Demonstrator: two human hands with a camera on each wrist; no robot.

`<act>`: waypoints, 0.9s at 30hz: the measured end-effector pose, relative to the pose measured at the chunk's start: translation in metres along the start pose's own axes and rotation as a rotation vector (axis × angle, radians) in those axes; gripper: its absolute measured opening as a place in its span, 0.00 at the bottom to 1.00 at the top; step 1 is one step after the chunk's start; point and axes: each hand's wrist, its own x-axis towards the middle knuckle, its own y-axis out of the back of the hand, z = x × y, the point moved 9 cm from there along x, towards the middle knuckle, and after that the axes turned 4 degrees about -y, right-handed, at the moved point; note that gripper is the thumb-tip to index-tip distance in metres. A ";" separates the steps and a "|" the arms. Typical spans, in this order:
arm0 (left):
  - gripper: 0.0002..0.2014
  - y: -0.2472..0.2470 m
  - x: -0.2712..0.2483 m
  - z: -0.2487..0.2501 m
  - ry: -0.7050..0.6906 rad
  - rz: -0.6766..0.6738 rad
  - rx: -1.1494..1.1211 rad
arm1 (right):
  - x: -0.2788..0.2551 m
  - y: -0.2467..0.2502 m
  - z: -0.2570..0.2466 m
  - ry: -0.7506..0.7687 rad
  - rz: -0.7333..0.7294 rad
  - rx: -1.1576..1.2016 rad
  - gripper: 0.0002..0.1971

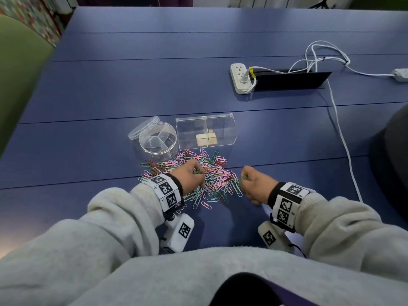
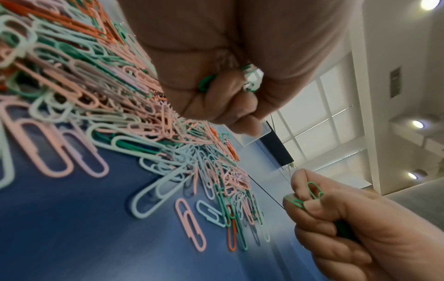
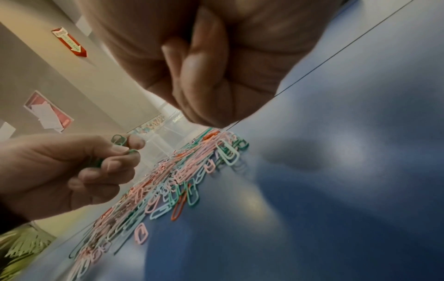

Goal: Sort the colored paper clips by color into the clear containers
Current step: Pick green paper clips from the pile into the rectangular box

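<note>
Green clips (image 2: pixel 312 192) sit pinched in the curled right hand (image 1: pixel 256 186), just right of the pile (image 1: pixel 212 175); the topmost points up. The left hand (image 1: pixel 191 176), over the pile, grips green clips too. Beyond the pile stand the round dish (image 1: pixel 141 140) and box (image 1: pixel 229 129).

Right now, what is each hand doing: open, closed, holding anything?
Left hand: closed, fingers curled round green paper clips, over the pile.
Right hand: closed, pinching green paper clips beside the pile.
</note>
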 end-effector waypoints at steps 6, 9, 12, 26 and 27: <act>0.18 -0.010 -0.007 0.005 -0.006 -0.076 -0.012 | 0.000 0.001 0.004 -0.005 -0.004 0.003 0.17; 0.11 -0.016 -0.010 0.013 -0.054 -0.114 0.089 | -0.004 -0.001 0.000 0.034 -0.007 -0.026 0.16; 0.06 -0.020 -0.008 0.022 -0.129 -0.139 0.301 | -0.005 -0.005 -0.004 0.076 -0.013 -0.153 0.11; 0.12 -0.048 -0.002 0.038 -0.298 -0.271 0.828 | 0.000 -0.025 -0.016 0.144 0.036 -0.696 0.11; 0.11 -0.049 -0.001 0.038 -0.302 -0.263 0.827 | 0.000 -0.026 -0.017 0.142 0.045 -0.728 0.13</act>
